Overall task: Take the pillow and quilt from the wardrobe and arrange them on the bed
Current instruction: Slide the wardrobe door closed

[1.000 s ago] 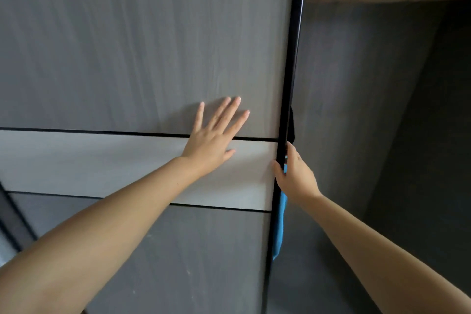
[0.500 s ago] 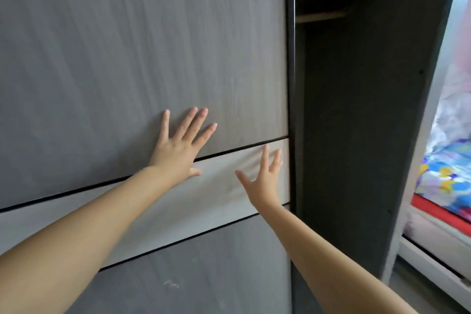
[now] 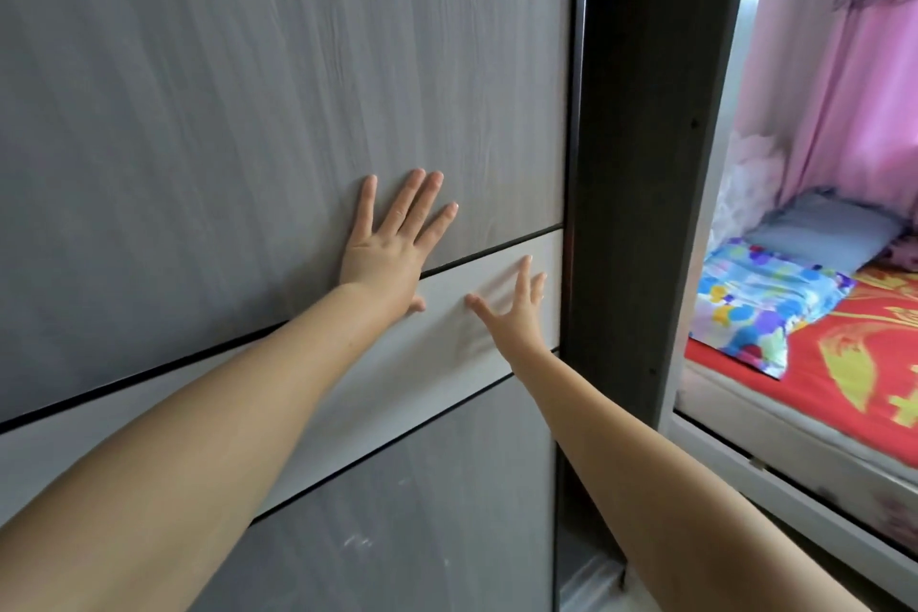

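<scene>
A grey wood-grain sliding wardrobe door (image 3: pixel 248 90) with a pale horizontal band fills the left of the view. My left hand (image 3: pixel 392 244) lies flat on it, fingers spread, across the band's upper edge. My right hand (image 3: pixel 516 308) presses the pale band near the door's right edge, fingers apart. Only a narrow dark gap (image 3: pixel 616 164) of the wardrobe interior shows beside the door. On the bed (image 3: pixel 814 363) at the right lie a grey-blue pillow (image 3: pixel 824 234) and a folded multicoloured quilt (image 3: pixel 765 308).
The wardrobe's dark side panel (image 3: pixel 695 164) stands between the door and the bed. A pink curtain (image 3: pixel 844 65) hangs behind the bed. The bed has a red and yellow sheet and a pale frame (image 3: pixel 775 462) along its near side.
My right hand left the door's edge and now lies flat on the pale band. The door slid right, narrowing the wardrobe opening. The view swung right, showing the bed.
</scene>
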### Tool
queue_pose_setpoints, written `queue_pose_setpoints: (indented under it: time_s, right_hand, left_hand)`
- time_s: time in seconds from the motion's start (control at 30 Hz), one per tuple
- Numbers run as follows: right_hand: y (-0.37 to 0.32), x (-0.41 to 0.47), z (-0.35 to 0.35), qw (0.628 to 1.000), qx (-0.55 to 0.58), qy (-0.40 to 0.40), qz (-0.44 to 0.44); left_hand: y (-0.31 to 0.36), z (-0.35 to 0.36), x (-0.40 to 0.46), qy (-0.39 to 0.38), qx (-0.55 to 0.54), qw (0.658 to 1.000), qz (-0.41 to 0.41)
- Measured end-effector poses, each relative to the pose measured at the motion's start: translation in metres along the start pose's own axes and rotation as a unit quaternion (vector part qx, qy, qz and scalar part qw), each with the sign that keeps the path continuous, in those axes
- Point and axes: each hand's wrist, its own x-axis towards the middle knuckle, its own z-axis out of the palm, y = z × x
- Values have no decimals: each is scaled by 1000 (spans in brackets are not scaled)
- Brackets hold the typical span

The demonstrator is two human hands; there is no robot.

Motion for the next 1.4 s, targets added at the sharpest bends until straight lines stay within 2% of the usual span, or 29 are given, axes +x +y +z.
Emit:
queue_pose_setpoints:
  time_s: [0.87,1.13,1.4]
  right_hand:
    - [60,144,-173,1000,-7,1,-25]
    - [61,169,-190,999,14,33,-38]
    - [69,169,-184,998,12,32,-54]
  left_hand:
    - [154,-44,156,-23,-19,1000,-5]
    - [185,-49,191,-18,-27,999,3]
    - [186,-40,192,-21,-25,999,5]
